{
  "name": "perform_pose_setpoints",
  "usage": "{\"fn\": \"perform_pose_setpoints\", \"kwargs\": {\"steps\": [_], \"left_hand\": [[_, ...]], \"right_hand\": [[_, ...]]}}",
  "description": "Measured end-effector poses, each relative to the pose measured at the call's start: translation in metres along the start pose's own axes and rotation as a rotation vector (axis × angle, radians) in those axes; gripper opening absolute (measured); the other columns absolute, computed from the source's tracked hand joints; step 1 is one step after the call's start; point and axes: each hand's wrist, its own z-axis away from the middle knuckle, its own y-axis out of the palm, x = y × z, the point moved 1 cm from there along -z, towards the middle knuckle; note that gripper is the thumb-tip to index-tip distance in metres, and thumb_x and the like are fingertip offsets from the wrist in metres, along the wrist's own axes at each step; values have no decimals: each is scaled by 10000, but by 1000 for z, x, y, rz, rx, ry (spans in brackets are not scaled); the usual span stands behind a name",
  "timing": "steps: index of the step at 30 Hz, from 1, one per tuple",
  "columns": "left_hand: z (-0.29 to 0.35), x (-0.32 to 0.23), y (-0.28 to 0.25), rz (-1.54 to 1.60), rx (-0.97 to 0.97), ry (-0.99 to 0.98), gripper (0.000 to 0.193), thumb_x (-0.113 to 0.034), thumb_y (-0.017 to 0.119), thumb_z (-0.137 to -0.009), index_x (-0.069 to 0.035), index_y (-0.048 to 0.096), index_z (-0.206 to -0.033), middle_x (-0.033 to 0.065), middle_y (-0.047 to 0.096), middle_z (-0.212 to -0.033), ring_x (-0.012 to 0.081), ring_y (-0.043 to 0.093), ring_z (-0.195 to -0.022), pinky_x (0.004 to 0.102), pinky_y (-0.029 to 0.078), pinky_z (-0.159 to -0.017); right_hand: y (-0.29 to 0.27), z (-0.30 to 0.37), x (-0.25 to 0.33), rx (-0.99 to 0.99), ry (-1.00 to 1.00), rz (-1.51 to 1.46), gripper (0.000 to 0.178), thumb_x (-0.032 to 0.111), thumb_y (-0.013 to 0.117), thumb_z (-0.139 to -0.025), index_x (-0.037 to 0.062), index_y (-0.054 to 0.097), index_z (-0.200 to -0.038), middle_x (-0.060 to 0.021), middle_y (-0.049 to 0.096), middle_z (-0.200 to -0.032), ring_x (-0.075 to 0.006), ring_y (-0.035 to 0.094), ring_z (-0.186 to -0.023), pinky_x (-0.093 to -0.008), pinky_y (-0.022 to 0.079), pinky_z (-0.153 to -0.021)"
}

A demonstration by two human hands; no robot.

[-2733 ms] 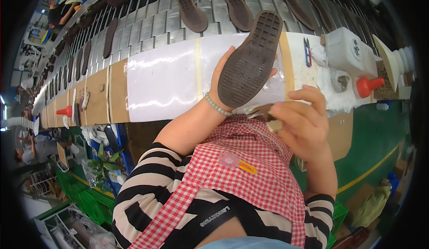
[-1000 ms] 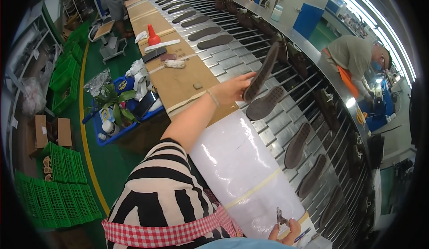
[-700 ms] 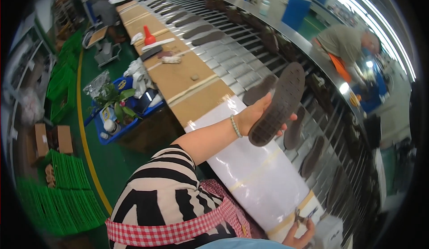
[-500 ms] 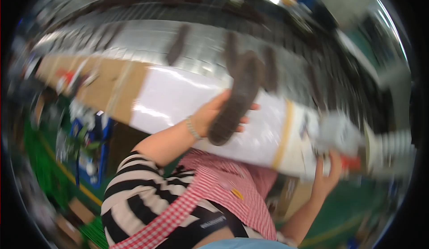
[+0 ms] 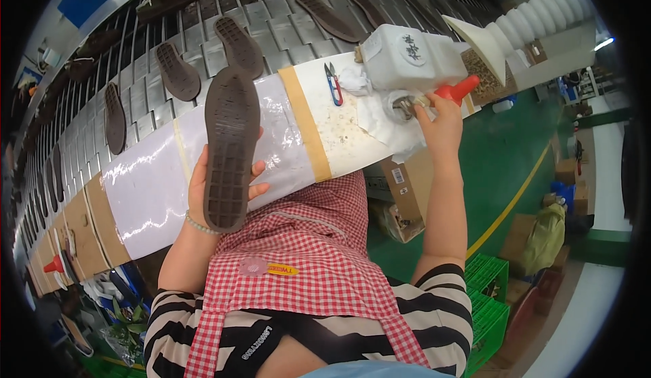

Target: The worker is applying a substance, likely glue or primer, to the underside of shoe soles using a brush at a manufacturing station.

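A dark brown shoe sole [image 5: 232, 140] stands upright in my left hand [image 5: 196, 189], its gridded face toward me and my fingers wrapped round its lower half. My right hand [image 5: 443, 125] reaches over the far right end of the work surface. Its thumb and fingers pinch together at the rim of a small clear cup [image 5: 399, 106]; what they hold is too small to make out. Right beside that hand lies a red cone-shaped nozzle [image 5: 466, 87], in front of a translucent white plastic jug [image 5: 411, 55]. Thread snips [image 5: 333, 84] and crumpled white tissue [image 5: 355, 79] lie to the left of the cup.
Beyond the work surface runs a slatted metal conveyor [image 5: 146, 93] carrying several brown soles, such as one sole [image 5: 178, 72] and another sole [image 5: 115, 117]. A white duct hood [image 5: 478, 45] juts in at the right. Below stand a cardboard box [image 5: 403, 195] and green crates [image 5: 487, 303].
My view has swung right and steadied. The sole in my left hand now appears further left and more upright. My right hand has moved up to the cup.
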Motion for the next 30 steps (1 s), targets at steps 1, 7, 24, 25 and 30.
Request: {"fn": "perform_pose_setpoints", "kwargs": {"steps": [1, 7, 24, 25, 30], "left_hand": [[2, -2, -1, 0, -3, -2, 585, -439, 274, -1081, -131, 290, -1577, 143, 221, -1640, 420, 552, -1250, 647, 466, -1031], [9, -12, -7, 31, 29, 38, 578, -423, 275, -1082, -118, 297, -1573, 134, 217, -1645, 440, 533, -1282, 651, 458, -1037], [8, 26, -3, 135, -27, -204, 516, -320, 344, -1092, -30, 348, -1519, 215, 388, -1533, 408, 621, -1164, 601, 551, -954], [12, 27, -1, 121, -46, -218, 516, -321, 328, -1096, -11, 358, -1506, 233, 437, -1488, 423, 622, -1152, 603, 545, -959], [27, 28, -2, 34, -59, -295, 525, -335, 319, -1098, 16, 378, -1483, 274, 534, -1362, 445, 617, -1148, 603, 535, -969]], "right_hand": [[4, 1, 0, 15, 30, 1, 348, 185, 807, -762, 48, 718, -1069, -119, 694, -982, -326, 619, -1024, -460, 478, -893], [6, 0, 10, 35, 66, -1, 363, 185, 810, -759, 53, 717, -1085, -114, 698, -984, -324, 626, -1017, -449, 483, -895], [-70, 24, 129, 78, 54, -871, 432, -28, 748, -781, 53, 666, -1197, -98, 685, -1154, -204, 586, -1181, -329, 429, -1025], [-74, 22, 153, 106, -32, -827, 426, -45, 749, -750, 60, 678, -1157, -96, 688, -1147, -226, 586, -1196, -344, 431, -1033], [-71, 23, 210, 139, -426, -584, 451, -45, 730, -669, 86, 696, -1099, -56, 692, -1106, -292, 603, -1171, -442, 432, -1040]]}}
